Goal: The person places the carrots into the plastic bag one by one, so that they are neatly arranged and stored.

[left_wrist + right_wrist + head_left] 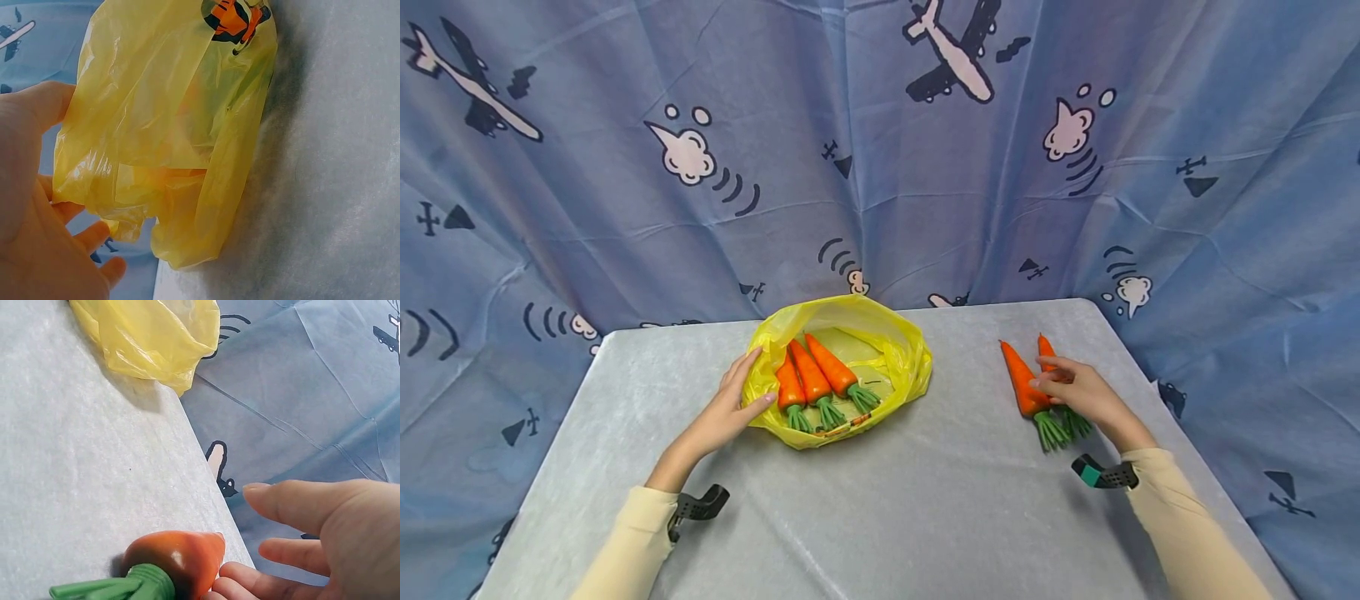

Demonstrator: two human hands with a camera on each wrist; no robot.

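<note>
Yellow bag (917, 360) sat on the pale surface (925, 500), mouth gaping toward the person, so its inside showed easily. Three carrots (811, 375) lay in it side by side, leafy ends at the near rim, orange tips pointing deeper, probably laid flat like that to keep them in a neat row. Left hand (721, 418) rested along the bag's left side, fingers fairly straight, thumb apart from them near the rim; it looked like a steadying touch, since thin plastic would slump or slide easily. Two more carrots lay well apart from the bag, on the right: the left loose carrot (1021, 379) and the right loose carrot (1047, 346), close together, greens toward the person. Right hand (1086, 396) hovered over this pair, thumb and fingers separated, not clamped on anything; fingertips came right up to a carrot, but couldn't tell whether they touched. Hands were well apart.
</note>
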